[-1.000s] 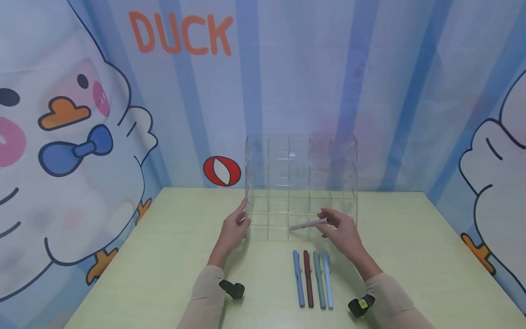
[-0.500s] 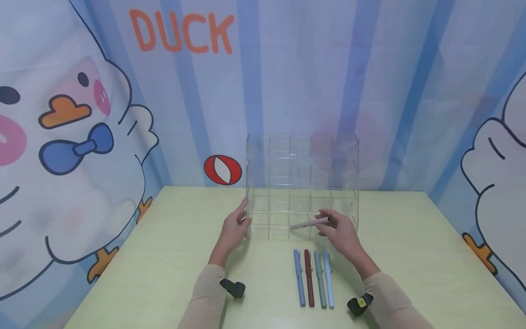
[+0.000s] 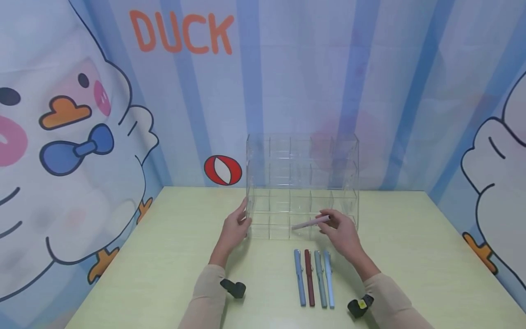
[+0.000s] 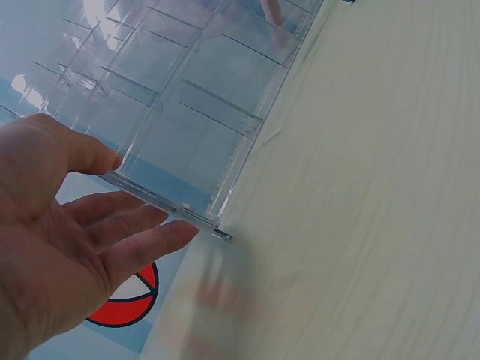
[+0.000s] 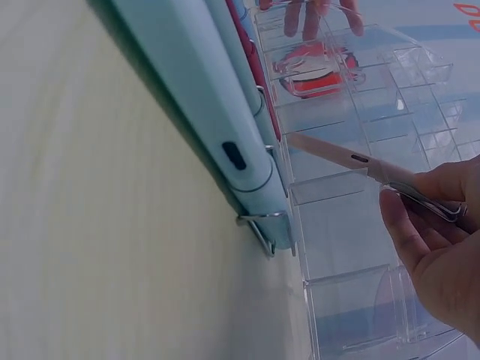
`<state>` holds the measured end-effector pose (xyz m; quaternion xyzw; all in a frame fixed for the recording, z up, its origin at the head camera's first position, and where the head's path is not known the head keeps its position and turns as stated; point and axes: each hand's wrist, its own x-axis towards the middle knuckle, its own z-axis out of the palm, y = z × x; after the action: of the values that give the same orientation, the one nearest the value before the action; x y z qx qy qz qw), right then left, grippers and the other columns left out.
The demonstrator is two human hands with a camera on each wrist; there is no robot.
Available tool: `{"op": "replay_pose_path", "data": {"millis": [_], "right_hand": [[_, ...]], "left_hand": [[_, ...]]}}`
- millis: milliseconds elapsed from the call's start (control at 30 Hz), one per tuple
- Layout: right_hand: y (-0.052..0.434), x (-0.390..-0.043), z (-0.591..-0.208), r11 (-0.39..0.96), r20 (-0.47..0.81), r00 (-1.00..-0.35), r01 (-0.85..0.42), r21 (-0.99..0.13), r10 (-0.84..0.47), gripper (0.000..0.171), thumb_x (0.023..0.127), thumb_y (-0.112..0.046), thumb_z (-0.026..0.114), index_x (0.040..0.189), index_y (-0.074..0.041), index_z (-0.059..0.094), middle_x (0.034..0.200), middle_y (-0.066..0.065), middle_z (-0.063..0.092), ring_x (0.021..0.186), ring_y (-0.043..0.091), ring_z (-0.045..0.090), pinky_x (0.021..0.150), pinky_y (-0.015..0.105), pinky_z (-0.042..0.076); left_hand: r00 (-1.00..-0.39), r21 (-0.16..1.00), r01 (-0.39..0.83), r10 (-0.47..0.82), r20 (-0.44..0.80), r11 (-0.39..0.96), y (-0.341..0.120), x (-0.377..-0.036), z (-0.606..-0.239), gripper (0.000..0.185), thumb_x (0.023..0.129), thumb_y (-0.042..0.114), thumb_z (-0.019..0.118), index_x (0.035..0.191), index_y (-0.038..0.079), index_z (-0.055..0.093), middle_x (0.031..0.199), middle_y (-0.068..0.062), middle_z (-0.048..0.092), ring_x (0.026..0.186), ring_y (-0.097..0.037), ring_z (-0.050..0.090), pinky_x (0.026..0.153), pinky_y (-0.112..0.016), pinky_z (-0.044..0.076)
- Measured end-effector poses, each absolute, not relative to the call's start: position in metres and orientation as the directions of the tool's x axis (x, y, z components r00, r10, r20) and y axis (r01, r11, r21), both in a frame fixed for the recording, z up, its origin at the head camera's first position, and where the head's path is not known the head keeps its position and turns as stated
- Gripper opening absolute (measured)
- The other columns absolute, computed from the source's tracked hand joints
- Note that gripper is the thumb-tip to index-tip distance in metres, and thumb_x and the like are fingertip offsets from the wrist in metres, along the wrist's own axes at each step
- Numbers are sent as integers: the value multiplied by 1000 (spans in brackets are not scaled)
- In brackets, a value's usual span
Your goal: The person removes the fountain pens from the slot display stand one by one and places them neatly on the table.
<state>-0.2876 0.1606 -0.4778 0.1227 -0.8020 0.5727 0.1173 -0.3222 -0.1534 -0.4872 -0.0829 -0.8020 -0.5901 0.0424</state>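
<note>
A clear acrylic rack point(image 3: 279, 204) with tiers of compartments stands upright at the back of the table. My left hand point(image 3: 235, 228) grips its left side panel, thumb inside and fingers outside, as the left wrist view shows. My right hand point(image 3: 342, 232) pinches a pale pink pen point(image 3: 311, 222) near its clip end. This pen slants down leftward, its far end at the lowest row of compartments, near the third from the left. In the right wrist view, the pen point(image 5: 330, 154) has a dark slot in its barrel and a metal clip.
In front of the rack lie a blue pen point(image 3: 300, 278), a dark red pen point(image 3: 309, 278), a grey-green pen point(image 3: 320, 279) and a light blue pen point(image 3: 329, 279), side by side. Behind the pale table point(image 3: 144, 274) hangs a cartoon duck curtain point(image 3: 304, 68).
The pale pink pen has shifted very slightly to the right in my right hand's grip area. My left hand keeps its grip on the rack, and the lying pens stay put.
</note>
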Motion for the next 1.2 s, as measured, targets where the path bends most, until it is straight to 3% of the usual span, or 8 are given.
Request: {"op": "replay_pose_path", "data": {"millis": [733, 1000, 1200], "right_hand": [[172, -279, -467, 229, 413, -910, -398, -888, 20, 36, 96, -3, 66, 129, 8, 57, 118, 28, 65, 110, 39, 65, 78, 28, 57], [176, -277, -463, 219, 417, -907, -397, -891, 53, 34, 95, -4, 67, 127, 6, 59, 115, 26, 67, 96, 4, 68, 76, 28, 58], [179, -275, -458, 207, 456, -888, -435, -876, 63, 35, 94, -4, 68, 127, 7, 59, 114, 26, 68, 93, 1, 68, 75, 28, 58]], "left_hand": [[-982, 936, 187, 85, 169, 297, -152, -320, -486, 66, 101, 8, 54, 158, 30, 30, 150, -22, 44, 128, -39, 53, 71, -45, 57], [-983, 935, 183, 79, 167, 302, -152, -321, -488, 66, 101, 8, 54, 158, 30, 30, 151, -23, 43, 129, -41, 52, 74, -47, 58], [-982, 931, 188, 81, 172, 314, -152, -321, -488, 66, 101, 8, 55, 158, 30, 30, 150, -24, 44, 128, -40, 53, 72, -45, 58]]}}
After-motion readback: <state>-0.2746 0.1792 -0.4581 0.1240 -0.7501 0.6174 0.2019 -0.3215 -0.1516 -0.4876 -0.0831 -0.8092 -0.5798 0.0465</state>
